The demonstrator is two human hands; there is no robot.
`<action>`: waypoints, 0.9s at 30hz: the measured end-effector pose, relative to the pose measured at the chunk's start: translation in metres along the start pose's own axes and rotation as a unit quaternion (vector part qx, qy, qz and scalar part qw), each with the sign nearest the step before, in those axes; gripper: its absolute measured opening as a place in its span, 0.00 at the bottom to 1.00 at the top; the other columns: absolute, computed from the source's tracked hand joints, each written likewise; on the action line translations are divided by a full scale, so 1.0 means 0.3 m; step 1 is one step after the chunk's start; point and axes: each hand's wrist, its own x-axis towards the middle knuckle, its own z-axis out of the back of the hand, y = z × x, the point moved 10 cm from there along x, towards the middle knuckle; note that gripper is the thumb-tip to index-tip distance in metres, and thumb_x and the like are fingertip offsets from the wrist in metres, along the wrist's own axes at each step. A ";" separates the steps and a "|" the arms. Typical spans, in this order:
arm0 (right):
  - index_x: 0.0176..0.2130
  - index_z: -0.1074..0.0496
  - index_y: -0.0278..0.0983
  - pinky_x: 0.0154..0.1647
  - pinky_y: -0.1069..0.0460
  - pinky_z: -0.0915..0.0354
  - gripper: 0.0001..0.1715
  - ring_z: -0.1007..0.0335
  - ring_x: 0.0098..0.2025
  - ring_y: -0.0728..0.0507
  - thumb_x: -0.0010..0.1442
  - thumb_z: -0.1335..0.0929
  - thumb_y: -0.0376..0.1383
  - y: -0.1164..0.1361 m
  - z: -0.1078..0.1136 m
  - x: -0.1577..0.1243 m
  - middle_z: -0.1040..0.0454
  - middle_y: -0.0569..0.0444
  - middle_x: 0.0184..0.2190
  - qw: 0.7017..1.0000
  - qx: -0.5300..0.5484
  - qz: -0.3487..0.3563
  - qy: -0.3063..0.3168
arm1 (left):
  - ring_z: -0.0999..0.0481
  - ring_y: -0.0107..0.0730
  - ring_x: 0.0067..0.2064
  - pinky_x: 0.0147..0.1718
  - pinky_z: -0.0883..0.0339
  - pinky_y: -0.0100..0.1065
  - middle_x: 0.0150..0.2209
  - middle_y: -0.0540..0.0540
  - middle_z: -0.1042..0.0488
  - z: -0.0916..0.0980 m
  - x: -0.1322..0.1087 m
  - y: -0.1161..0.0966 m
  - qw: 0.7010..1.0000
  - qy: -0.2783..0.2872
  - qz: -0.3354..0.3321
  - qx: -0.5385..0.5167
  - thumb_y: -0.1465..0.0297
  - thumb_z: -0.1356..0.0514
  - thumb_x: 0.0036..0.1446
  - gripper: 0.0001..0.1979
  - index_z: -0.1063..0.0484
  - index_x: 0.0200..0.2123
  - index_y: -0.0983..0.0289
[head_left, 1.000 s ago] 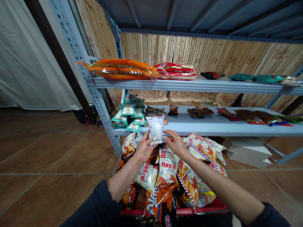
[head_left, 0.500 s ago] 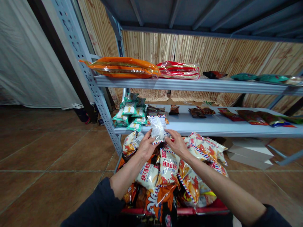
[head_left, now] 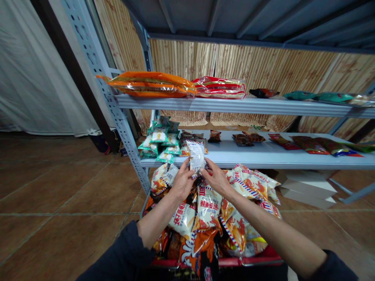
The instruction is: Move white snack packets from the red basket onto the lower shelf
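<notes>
Between my two hands is a small white snack bag (head_left: 197, 155) with a striped edge, its printed back toward me. My left hand (head_left: 184, 180) grips its lower left side, and my right hand (head_left: 216, 177) grips its lower right side. The bag is upright, just in front of the lower shelf's edge. Below my hands a red-rimmed basket (head_left: 231, 262) is heaped with white-and-orange snack bags (head_left: 209, 207) and an orange-and-black bag (head_left: 202, 248). Behind the held bag, similar small bags lie on the shelf, partly hidden by it.
Green-and-white packets (head_left: 159, 136) are stacked at the left of the lower shelf (head_left: 234, 156). Brown packets (head_left: 215, 136) and flat red pouches (head_left: 284, 141) lie farther right. The upper shelf (head_left: 175, 102) carries large orange bags (head_left: 149, 84). White boxes (head_left: 307, 189) stand beneath.
The held bag has turned slightly between my hands and looks narrower now. Both hands stay on it in nearly the same place. The view has shifted a little.
</notes>
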 end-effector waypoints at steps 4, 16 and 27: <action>0.51 0.36 0.44 0.49 0.46 0.40 0.27 0.35 0.48 0.42 0.51 0.34 0.46 0.001 -0.017 0.008 0.29 0.54 0.46 0.993 0.103 -0.046 0.021 | 0.33 0.34 0.50 0.44 0.39 0.32 0.51 0.53 0.31 -0.024 -0.008 0.002 1.000 0.014 0.001 -0.001 0.72 0.43 0.50 0.23 0.36 0.52 0.57; 0.44 0.34 0.38 0.35 0.50 0.34 0.24 0.30 0.33 0.45 0.46 0.32 0.42 -0.184 -0.009 0.021 0.26 0.54 0.36 0.944 0.257 -0.206 -0.038 | 0.37 0.36 0.55 0.55 0.48 0.37 0.52 0.55 0.32 -0.017 -0.001 -0.035 0.985 0.003 -0.065 0.162 0.66 0.43 0.51 0.18 0.31 0.47 0.61; 0.34 0.35 0.37 0.25 0.51 0.32 0.11 0.29 0.26 0.45 0.46 0.34 0.32 -0.238 -0.033 0.009 0.27 0.54 0.26 0.858 0.397 -0.322 0.058 | 0.26 0.29 0.34 0.32 0.28 0.28 0.38 0.58 0.26 0.005 0.039 0.089 0.972 -0.010 0.126 0.197 0.74 0.39 0.48 0.09 0.29 0.35 0.68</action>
